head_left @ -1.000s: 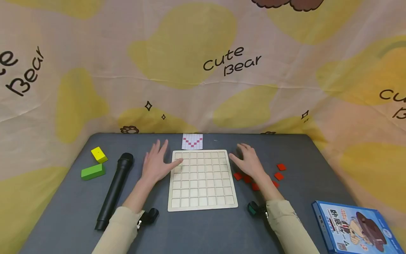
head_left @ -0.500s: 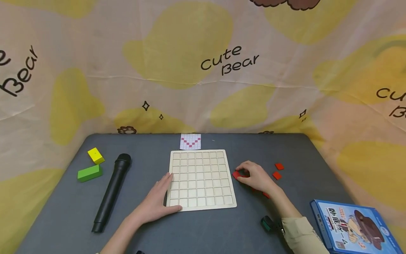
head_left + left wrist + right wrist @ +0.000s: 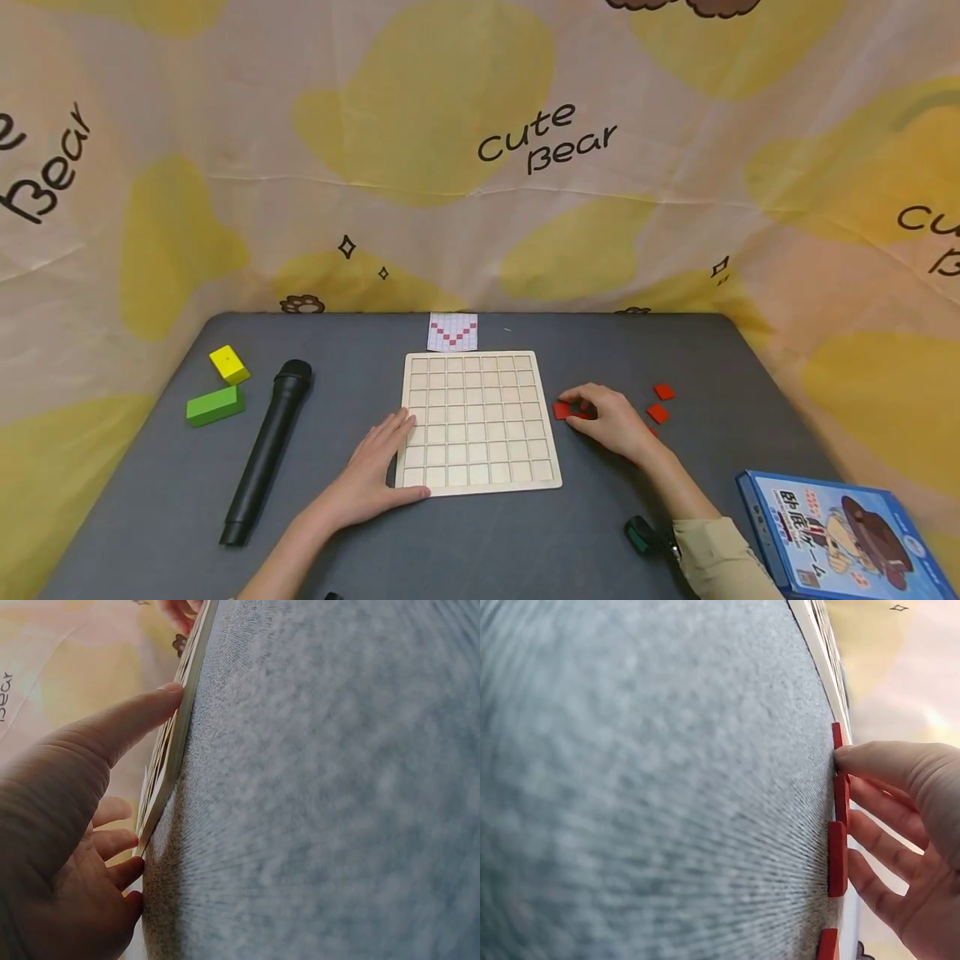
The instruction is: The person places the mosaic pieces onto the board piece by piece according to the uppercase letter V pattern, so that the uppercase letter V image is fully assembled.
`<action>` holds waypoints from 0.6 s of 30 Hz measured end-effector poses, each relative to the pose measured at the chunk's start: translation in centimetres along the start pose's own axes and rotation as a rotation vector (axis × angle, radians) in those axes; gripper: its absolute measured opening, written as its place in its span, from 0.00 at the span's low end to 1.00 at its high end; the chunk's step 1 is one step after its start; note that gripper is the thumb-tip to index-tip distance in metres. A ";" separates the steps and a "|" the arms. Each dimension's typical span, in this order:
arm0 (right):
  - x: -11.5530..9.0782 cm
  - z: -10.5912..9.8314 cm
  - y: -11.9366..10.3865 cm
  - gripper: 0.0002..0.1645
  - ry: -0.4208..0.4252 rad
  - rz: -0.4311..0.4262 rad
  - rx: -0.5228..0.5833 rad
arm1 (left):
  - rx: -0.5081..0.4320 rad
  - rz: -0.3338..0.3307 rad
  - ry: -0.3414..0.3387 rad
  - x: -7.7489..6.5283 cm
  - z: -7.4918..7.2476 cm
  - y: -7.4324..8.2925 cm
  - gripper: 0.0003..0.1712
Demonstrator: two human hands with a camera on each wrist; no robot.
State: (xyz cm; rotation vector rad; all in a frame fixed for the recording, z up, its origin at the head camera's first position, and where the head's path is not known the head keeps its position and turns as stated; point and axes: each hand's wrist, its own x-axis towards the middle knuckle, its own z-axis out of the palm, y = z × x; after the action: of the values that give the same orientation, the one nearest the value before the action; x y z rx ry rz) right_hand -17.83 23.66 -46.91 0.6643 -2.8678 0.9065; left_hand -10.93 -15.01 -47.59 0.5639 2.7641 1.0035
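Observation:
A pale square grid board [image 3: 480, 429] lies on the grey table. My left hand [image 3: 372, 477] rests at its left side, fingers along the edge and thumb on the near rim near the corner. In the left wrist view, the thumb [image 3: 124, 724] presses on the board's edge. Right of the board, my right hand [image 3: 613, 421] has thumb and index finger at a small red square tile [image 3: 561, 410], seeming to pinch it. More red tiles [image 3: 838, 859] lie beneath the other fingers in the right wrist view; the hand partly hides them from the head camera.
Loose red tiles [image 3: 657, 413] lie right of the hand. Behind the board is a card with a pink V pattern [image 3: 452, 332]. At left are a black microphone [image 3: 266, 454], a green block [image 3: 215, 406] and a yellow block [image 3: 229, 365]. A blue box [image 3: 843, 533] lies front right.
From above the board's left side, my left hand has come down and nearer, onto its edge. My right hand has lowered to the red tiles. Over the last half second both hands stay nearly still.

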 end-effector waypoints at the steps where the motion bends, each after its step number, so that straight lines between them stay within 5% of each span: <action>1: 0.0 0.1 0.0 0.19 0.009 -0.003 -0.001 | -0.001 -0.007 -0.002 0.0 0.0 0.0 0.61; 10: 0.1 0.4 -0.5 0.21 0.057 0.060 0.097 | 0.029 -0.030 0.009 -0.2 0.1 -0.4 0.62; 18: 0.7 1.0 -2.9 0.22 0.023 -0.002 0.167 | 0.026 -0.002 0.019 -0.1 0.0 -0.5 0.61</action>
State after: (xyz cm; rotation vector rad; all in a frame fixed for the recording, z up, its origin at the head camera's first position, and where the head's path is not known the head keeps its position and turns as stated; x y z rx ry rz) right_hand -17.13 20.68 -46.07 0.6646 -2.7923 1.1557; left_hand -10.99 -15.37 -47.93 0.5587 2.7973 0.9793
